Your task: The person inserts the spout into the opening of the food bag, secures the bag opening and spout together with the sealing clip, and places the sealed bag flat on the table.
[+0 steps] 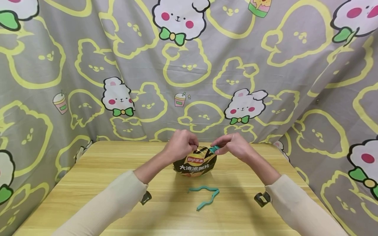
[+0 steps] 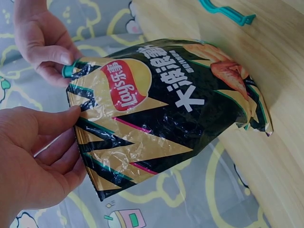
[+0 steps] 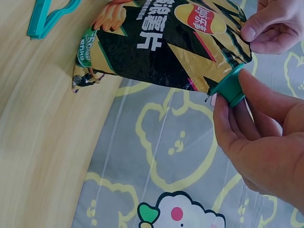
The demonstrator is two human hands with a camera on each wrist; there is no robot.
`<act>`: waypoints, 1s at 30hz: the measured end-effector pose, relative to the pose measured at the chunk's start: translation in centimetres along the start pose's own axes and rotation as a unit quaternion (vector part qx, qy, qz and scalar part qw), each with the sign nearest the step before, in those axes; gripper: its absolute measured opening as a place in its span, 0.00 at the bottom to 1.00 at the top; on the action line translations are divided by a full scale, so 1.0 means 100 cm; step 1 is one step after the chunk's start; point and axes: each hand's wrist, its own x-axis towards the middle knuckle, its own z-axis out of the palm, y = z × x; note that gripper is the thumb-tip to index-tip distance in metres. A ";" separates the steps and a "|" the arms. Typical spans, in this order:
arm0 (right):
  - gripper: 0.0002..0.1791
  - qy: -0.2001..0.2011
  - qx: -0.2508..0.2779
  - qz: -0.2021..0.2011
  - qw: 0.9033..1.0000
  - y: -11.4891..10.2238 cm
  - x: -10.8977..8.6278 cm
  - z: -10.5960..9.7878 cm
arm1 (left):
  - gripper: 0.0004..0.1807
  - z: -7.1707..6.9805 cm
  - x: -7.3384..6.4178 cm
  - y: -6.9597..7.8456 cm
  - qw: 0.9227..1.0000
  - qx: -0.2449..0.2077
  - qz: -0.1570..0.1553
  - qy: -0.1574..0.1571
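well, each grip is a narrow pinch: the left hand point(image 1: 181, 144) holds the top edge of the chip bag point(image 1: 195, 162) between thumb and fingers, while the right hand point(image 1: 234, 146) has a small teal clip point(image 3: 229, 88) at the bag's right-hand top corner. whether the clip bites over the film, i cannot tell. slick film could slide from the left pinch, or the clip could pop off if it catches only the very edge; a hard push might also buckle the top. the bag sits on the wooden table point(image 1: 100, 164), beyond a bent teal strip point(image 1: 215, 195), its printed front toward the person, its long axis running from the pinched top edge down to the base.
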 end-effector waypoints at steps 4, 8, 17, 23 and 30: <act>0.14 -0.005 -0.003 0.002 1.000 0.000 0.001 -0.001 | 0.08 0.000 0.000 0.001 1.000 0.001 0.000 0.000; 0.14 -0.001 -0.010 0.005 1.000 -0.001 0.000 -0.001 | 0.08 -0.001 0.000 0.002 1.000 0.004 0.002 0.000; 0.16 0.014 -0.009 0.003 1.000 0.000 -0.001 0.000 | 0.07 -0.001 -0.001 0.002 1.000 0.004 0.006 -0.003; 0.19 0.009 -0.010 0.011 1.000 0.001 -0.002 0.000 | 0.07 -0.001 -0.002 0.001 1.000 0.001 0.008 0.000; 0.23 0.006 -0.020 0.012 1.000 0.001 -0.003 -0.003 | 0.07 -0.001 -0.001 0.000 1.000 0.000 0.004 0.000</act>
